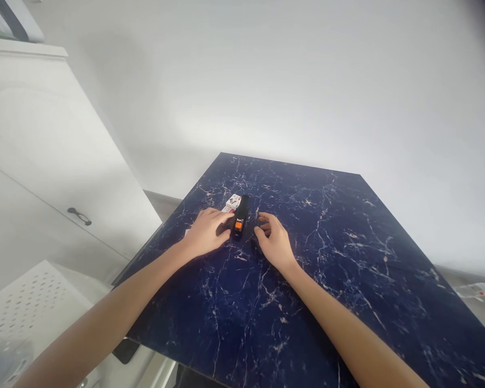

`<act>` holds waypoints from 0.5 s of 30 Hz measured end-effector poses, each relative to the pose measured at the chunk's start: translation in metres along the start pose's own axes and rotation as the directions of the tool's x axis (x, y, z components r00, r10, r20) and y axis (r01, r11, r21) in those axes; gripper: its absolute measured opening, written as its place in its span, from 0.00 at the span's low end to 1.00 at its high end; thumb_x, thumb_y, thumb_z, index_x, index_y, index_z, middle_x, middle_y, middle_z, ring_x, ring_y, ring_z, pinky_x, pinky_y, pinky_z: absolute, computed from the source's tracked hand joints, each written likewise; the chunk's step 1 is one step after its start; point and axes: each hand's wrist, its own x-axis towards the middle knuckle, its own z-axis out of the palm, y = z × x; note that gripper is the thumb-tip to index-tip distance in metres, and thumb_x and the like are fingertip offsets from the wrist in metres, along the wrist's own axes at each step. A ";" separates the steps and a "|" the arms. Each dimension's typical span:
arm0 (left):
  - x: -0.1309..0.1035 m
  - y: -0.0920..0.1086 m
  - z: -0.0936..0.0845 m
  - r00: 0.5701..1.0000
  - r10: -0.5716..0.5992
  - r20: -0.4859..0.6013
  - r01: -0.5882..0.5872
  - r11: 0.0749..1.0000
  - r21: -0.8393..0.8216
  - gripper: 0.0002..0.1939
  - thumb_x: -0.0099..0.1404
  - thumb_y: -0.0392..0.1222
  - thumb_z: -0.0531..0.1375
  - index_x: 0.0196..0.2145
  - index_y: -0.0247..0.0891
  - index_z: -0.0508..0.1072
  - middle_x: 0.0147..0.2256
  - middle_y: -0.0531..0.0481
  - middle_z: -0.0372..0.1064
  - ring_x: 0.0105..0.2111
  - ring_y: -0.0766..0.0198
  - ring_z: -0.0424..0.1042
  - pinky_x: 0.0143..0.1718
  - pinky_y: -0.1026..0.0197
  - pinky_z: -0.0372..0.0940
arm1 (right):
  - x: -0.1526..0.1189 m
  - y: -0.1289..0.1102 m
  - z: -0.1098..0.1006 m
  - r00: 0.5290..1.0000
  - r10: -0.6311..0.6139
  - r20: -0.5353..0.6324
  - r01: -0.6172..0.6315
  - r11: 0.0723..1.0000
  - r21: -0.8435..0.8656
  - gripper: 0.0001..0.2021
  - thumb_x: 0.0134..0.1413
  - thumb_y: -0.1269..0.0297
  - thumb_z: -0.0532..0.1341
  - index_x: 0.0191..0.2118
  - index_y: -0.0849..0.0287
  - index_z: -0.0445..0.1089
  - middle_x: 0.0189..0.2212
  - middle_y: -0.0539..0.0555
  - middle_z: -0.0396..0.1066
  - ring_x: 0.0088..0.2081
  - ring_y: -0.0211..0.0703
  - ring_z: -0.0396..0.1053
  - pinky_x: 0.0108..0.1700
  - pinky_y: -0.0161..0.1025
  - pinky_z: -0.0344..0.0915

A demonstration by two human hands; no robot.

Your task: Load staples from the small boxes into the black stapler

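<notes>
A slim black object with an orange patch, which looks like a stapler, lies lengthwise on the blue marbled table. Against its left side is a small white box with dark and red print, partly covered by my fingers. My left hand is spread beside the black object, thumb and forefinger apart with their tips close to its left side; whether they touch it I cannot tell. To the right of it, my right hand rests with loosely curled fingers and a gap at the thumb, nothing visible in it.
A white edge of something shows behind my left wrist. White cabinet doors with a dark handle stand on the left, above a white perforated panel. A dark flat item is below the table's left edge. Behind the table rises a wall.
</notes>
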 end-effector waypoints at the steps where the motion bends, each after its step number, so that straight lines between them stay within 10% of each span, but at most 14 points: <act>1: -0.003 -0.005 -0.004 1.000 0.004 -0.006 -0.004 1.000 0.022 0.22 0.69 0.47 0.59 0.60 0.45 0.72 0.56 0.44 0.74 0.58 0.45 0.67 0.60 0.41 0.61 | 0.000 0.000 0.000 1.000 0.000 -0.003 0.000 1.000 -0.006 0.20 0.59 0.63 0.59 0.58 0.57 0.68 0.51 0.61 0.74 0.42 0.49 0.75 0.45 0.50 0.74; 8: -0.013 -0.050 0.000 0.968 -0.247 -0.038 0.249 0.965 0.083 0.32 0.72 0.58 0.54 0.69 0.43 0.62 0.69 0.38 0.57 0.69 0.39 0.53 0.66 0.34 0.52 | 0.000 0.000 0.001 0.999 -0.028 0.015 0.028 1.000 -0.013 0.21 0.59 0.64 0.59 0.58 0.57 0.67 0.52 0.61 0.73 0.43 0.48 0.74 0.46 0.49 0.74; 15: 0.060 -0.053 0.020 0.982 -0.153 0.110 0.156 0.987 -0.025 0.35 0.73 0.58 0.51 0.72 0.43 0.56 0.72 0.40 0.48 0.72 0.42 0.48 0.68 0.36 0.47 | 0.007 0.007 0.000 0.998 0.035 -0.048 -0.031 0.996 0.078 0.20 0.58 0.63 0.59 0.56 0.57 0.68 0.51 0.61 0.73 0.42 0.47 0.75 0.44 0.46 0.75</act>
